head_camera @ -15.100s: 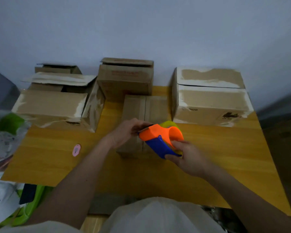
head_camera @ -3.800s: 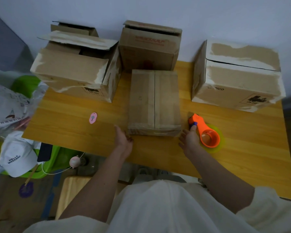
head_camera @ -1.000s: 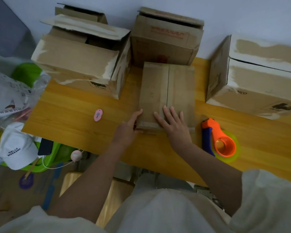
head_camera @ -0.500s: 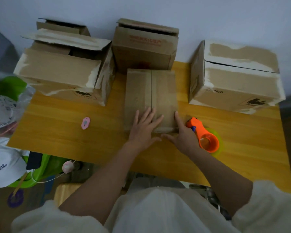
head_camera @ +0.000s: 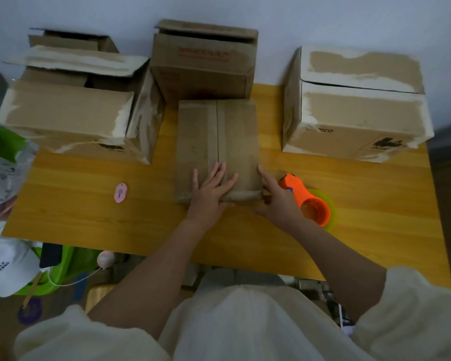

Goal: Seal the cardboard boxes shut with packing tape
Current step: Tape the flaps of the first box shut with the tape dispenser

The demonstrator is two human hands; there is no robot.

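A flat closed cardboard box [head_camera: 216,136] lies in the middle of the wooden table [head_camera: 89,204], its centre seam running away from me. My left hand [head_camera: 210,190] lies flat on the box's near end, fingers spread. At the near right corner, my right hand [head_camera: 276,201] rests against the box's side and front edge, thumb up along the side. The orange tape dispenser [head_camera: 307,200] with its yellow-green roll lies on the table just right of that hand, held by neither hand.
A big box with open flaps [head_camera: 71,108] stands at the back left, a red-printed box [head_camera: 203,61] at the back centre, and a large closed box [head_camera: 354,110] at the right. A small pink cutter [head_camera: 120,192] lies left. Bags and a white cap [head_camera: 5,267] sit off the left edge.
My left hand has moved from the box's left front corner onto its top near end. My right hand has shifted from the top to the near right corner. The dispenser stays put.
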